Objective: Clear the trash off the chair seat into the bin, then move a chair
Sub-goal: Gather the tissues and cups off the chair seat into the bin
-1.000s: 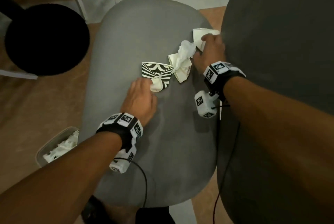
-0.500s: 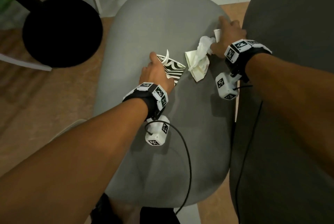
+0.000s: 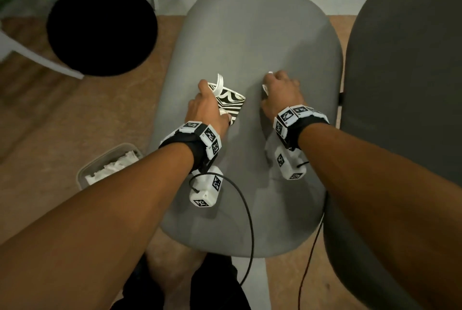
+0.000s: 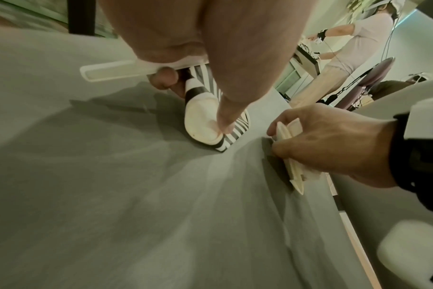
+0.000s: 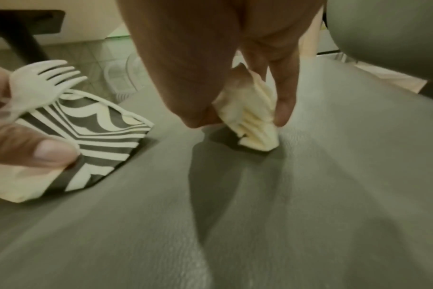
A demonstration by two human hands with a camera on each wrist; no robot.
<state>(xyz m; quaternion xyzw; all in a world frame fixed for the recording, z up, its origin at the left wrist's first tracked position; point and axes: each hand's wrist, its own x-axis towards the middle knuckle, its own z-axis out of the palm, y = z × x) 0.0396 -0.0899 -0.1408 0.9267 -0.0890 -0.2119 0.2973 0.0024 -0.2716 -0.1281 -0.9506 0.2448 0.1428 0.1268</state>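
Note:
On the grey chair seat (image 3: pixel 250 34) my left hand (image 3: pixel 207 107) grips a flattened black-and-white striped paper cup (image 3: pixel 231 104) (image 5: pixel 91 129) (image 4: pixel 233 133) together with a white plastic fork (image 3: pixel 220 82) (image 5: pixel 42 78) whose handle (image 4: pixel 116 70) sticks out to the side. My right hand (image 3: pixel 280 92) (image 4: pixel 321 140) is bunched round crumpled white paper napkins (image 5: pixel 250 115) (image 4: pixel 292 156), which touch the seat. Most of the napkins are hidden under the fingers in the head view.
A small bin (image 3: pixel 107 164) holding white paper stands on the floor left of the seat. A second dark grey chair (image 3: pixel 405 84) stands close on the right. A black round table base (image 3: pixel 102 27) lies far left. Another person (image 4: pixel 346 48) stands in the background.
The left hand has picked up the fork with the striped cup. The right hand has gathered the loose napkins into its fist and drawn them toward me across the seat.

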